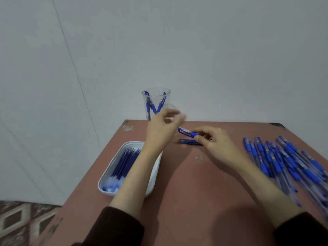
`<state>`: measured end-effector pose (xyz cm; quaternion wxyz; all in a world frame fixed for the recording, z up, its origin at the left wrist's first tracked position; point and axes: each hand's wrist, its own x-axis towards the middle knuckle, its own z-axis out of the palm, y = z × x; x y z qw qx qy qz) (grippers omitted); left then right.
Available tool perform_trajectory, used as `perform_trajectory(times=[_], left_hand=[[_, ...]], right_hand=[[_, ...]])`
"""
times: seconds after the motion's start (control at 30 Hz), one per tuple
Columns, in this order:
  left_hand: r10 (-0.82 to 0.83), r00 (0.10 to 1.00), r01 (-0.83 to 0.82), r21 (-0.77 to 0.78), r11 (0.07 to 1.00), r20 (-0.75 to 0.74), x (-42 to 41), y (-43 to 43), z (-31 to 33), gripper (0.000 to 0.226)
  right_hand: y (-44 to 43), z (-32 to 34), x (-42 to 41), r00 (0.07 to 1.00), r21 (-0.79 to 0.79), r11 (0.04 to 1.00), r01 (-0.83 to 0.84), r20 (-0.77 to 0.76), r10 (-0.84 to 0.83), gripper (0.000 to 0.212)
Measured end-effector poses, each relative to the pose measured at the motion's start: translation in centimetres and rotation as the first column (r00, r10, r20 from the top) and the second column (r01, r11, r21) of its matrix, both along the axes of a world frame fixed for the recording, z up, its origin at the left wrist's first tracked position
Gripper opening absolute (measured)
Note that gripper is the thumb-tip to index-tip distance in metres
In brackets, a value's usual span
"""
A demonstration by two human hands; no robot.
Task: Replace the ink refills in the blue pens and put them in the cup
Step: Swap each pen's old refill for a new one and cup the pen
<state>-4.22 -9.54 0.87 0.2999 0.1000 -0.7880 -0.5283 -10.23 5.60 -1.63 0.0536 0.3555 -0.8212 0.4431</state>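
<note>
- The step in hand looked to be opening or closing one blue plastic pen (187, 132) above the reddish-brown table (186, 183). It would go best with the pen held level and steady while the other hand pulled or twisted straight along its length. Keeping it over the table would stop small parts falling off an edge.
- The right hand (215, 142) pinched that pen between the thumb and curled fingers, with its blue end pointing at the other hand. The pen was off the surface, near the middle of the far edge.
- The left hand (162, 129) was blurred, with bent fingers just beside the pen's end. I could not tell whether it gripped anything.
- A few loose refills (189, 142) lay directly beneath the pen; they were probably spent ones.
- The clear plastic cup (168, 98) stood at the far edge behind the left hand, with some blue pens inside.
- The white plastic tray (110, 167) of dark blue ink refills (124, 162) sat by the left edge, and a heap of blue pens (284, 162) lay along the right edge.
</note>
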Motion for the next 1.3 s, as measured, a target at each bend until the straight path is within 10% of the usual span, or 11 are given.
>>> perform_trajectory(times=[0.13,0.33,0.57,0.8,1.3], left_hand=[[0.309,0.943,-0.302,0.071,0.951,-0.122,-1.1,-3.2,1.5,0.045],[0.143,0.987,-0.14,-0.04,0.989,0.078,-4.1,-5.8,1.4,0.113],[0.099,0.995,-0.099,-0.018,0.995,0.013,-4.8,-6.7,0.1,0.106],[0.095,0.995,-0.095,-0.005,0.995,-0.029,-4.5,-6.5,0.1,0.094],[0.111,0.994,-0.111,0.014,0.994,0.014,-4.1,-5.8,-0.1,0.099]], right_hand=[[-2.8,4.4,-0.5,0.999,-0.218,0.976,-0.006,0.042,0.015,0.023],[-10.1,13.6,-1.4,0.992,-0.532,0.838,-0.122,-0.054,0.111,0.015],[-15.0,11.9,-4.0,0.972,-0.078,0.994,0.07,-0.217,-0.086,0.035],[-15.3,10.8,-4.6,0.972,0.358,0.927,0.116,-0.232,-0.032,0.029],[-13.6,9.8,-4.1,0.954,0.196,0.977,0.09,-0.297,-0.029,0.03]])
